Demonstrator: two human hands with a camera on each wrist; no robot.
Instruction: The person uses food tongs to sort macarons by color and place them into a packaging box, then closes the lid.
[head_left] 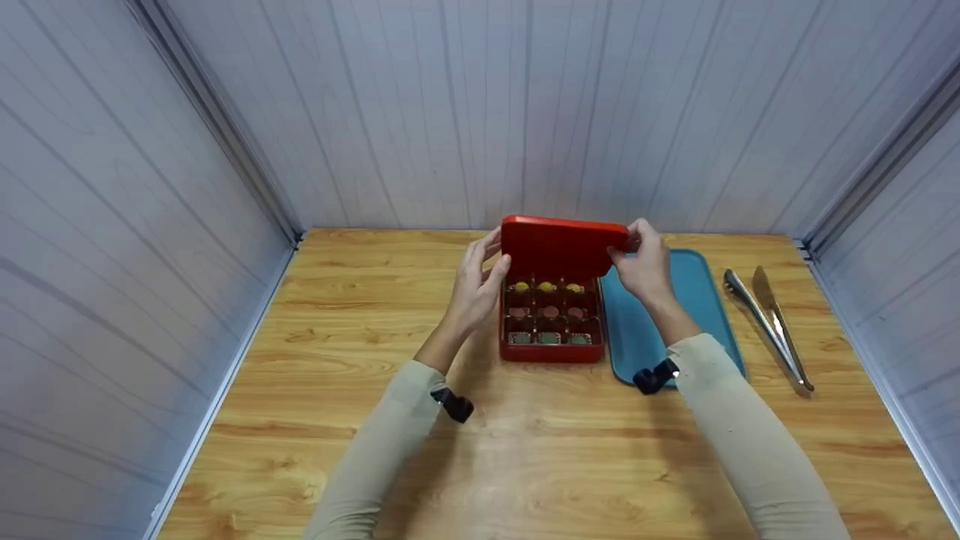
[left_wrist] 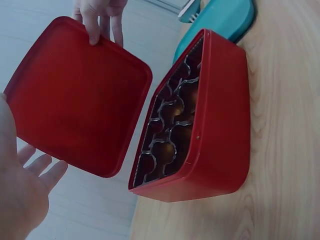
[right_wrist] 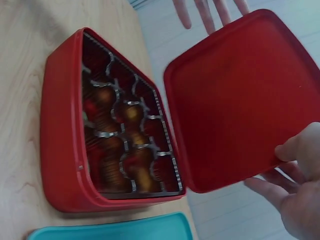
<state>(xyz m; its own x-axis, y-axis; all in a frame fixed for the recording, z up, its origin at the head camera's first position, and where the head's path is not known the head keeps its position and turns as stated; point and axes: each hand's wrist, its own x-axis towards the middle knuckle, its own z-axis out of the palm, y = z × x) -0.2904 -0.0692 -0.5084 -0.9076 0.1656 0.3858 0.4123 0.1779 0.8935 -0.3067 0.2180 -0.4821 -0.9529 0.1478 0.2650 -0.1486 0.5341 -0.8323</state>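
Observation:
A red box stands uncovered on the table, its clear divider holding rows of small round sweets in yellow, pink and green. Its red lid is tilted up over the far side, inner face toward me. My right hand pinches the lid's right edge between thumb and fingers. At the lid's left edge is my left hand, fingers extended; in the left wrist view some of its fingertips are at the lid's edge.
Right of the box lies a blue tray, partly under my right forearm. Farther right are metal tongs, their two arms spread and meeting at the near end. A pale panel wall rises behind the wooden table.

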